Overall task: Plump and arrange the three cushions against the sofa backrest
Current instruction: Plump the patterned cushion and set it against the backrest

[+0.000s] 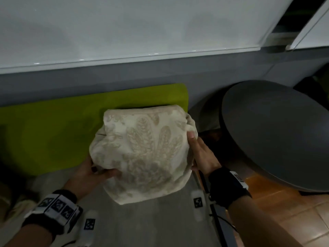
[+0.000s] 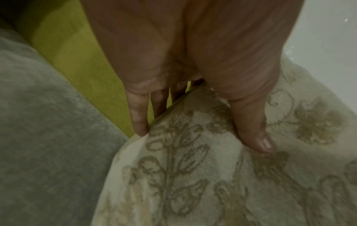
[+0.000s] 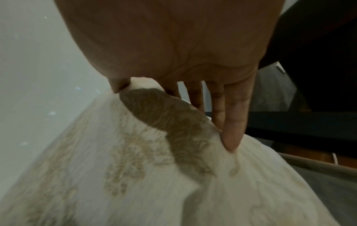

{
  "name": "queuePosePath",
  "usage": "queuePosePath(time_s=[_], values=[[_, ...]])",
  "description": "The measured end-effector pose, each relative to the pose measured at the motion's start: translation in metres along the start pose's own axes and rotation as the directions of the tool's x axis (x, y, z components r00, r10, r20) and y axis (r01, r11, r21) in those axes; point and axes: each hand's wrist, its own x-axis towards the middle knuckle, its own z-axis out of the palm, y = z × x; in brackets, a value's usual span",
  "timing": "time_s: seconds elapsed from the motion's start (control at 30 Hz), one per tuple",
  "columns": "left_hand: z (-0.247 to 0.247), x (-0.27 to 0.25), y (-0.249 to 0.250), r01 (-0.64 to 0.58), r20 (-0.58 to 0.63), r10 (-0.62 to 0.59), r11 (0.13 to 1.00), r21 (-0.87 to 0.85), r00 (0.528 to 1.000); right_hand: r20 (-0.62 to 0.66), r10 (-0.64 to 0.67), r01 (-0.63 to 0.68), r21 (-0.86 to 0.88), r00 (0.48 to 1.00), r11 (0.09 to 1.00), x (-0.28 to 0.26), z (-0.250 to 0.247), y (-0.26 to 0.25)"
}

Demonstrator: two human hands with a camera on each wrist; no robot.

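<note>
Fingers of the left hand (image 1: 90, 172) are seen pinching the lower left edge of the cream cushion (image 1: 144, 154): in the left wrist view the thumb (image 2: 253, 130) is pressed on the patterned front face while the other fingers (image 2: 138, 113) are extended straight behind the edge. The right hand (image 1: 201, 154) is held against the cushion's right side; in the right wrist view its fingers (image 3: 234, 120) are laid straight and close together on the fabric, with the thumb (image 3: 118, 85) tucked at the upper edge, so the cushion is clasped between thumb and fingers. The cushion is found in the centre of the head frame, bunched between both hands, its top edge set before the lime-green backrest (image 1: 53, 131) at centre left. Whether it is touching the backrest cannot be told. A grey seat cover (image 1: 142, 220) is seen below it, at lower centre. A dark round worktop (image 1: 277, 132) is visible at the right of the frame, over an orange tiled floor (image 1: 284, 211). A white glossy panel (image 1: 124, 29) fills the upper part.
</note>
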Motion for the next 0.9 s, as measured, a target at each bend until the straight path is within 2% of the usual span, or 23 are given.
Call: queuePosePath(time_s=[0.1,0.17,0.23,0.3,0.33,0.37,0.4,0.43,0.47,0.5,0.6,0.63,0.73,0.77,0.9], values=[[0.000,-0.010,0.001,0.042,0.008,-0.042,0.998,0.053,0.999,0.054,0.013,-0.009,-0.076,0.998,0.997,-0.001,-0.006,0.008],[0.012,-0.020,0.013,-0.017,0.028,0.018,0.999,-0.034,0.999,0.026,-0.022,0.025,-0.137,0.999,0.990,0.001,-0.014,0.011],[0.030,-0.027,0.035,-0.157,-0.059,0.148,0.967,-0.202,0.987,-0.123,-0.106,0.080,-0.198,0.987,0.977,0.001,-0.030,0.001],[0.046,-0.030,0.061,-0.326,-0.159,0.298,0.926,-0.192,0.941,-0.283,-0.277,0.205,-0.259,0.918,0.944,0.005,-0.045,-0.007],[0.053,-0.029,0.073,-0.400,-0.193,0.379,0.913,-0.082,0.905,-0.301,-0.351,0.258,-0.309,0.887,0.916,0.009,-0.049,-0.011],[0.060,-0.028,0.083,-0.456,-0.200,0.474,0.880,0.133,0.857,-0.268,-0.407,0.300,-0.362,0.873,0.883,0.016,-0.050,-0.014],[0.067,-0.025,0.091,-0.479,-0.148,0.581,0.768,0.425,0.800,-0.189,-0.440,0.335,-0.414,0.878,0.847,0.024,-0.050,-0.016],[0.074,-0.021,0.093,-0.455,-0.055,0.649,0.588,0.668,0.758,-0.085,-0.441,0.359,-0.456,0.893,0.814,0.031,-0.049,-0.020],[0.082,-0.020,0.100,-0.408,0.026,0.641,0.455,0.792,0.767,0.021,-0.413,0.368,-0.501,0.910,0.784,0.039,-0.047,-0.024],[0.087,-0.018,0.101,-0.370,0.068,0.599,0.397,0.840,0.798,0.108,-0.369,0.365,-0.544,0.923,0.755,0.045,-0.044,-0.030],[0.089,-0.008,0.091,-0.296,0.060,0.497,0.411,0.863,0.866,0.222,-0.237,0.324,-0.659,0.946,0.679,0.062,-0.040,-0.042],[0.086,-0.006,0.085,-0.286,0.052,0.489,0.417,0.863,0.871,0.254,-0.208,0.328,-0.700,0.945,0.634,0.067,-0.038,-0.044],[0.080,-0.004,0.072,-0.277,0.054,0.472,0.418,0.865,0.880,0.337,-0.125,0.358,-0.840,0.933,0.408,0.072,-0.029,-0.047],[0.078,-0.005,0.069,-0.277,0.054,0.467,0.423,0.863,0.882,0.356,-0.107,0.369,-0.848,0.928,0.381,0.072,-0.026,-0.047],[0.072,-0.008,0.057,-0.267,0.039,0.458,0.445,0.855,0.888,0.375,-0.126,0.386,-0.781,0.918,0.491,0.065,-0.023,-0.053]])
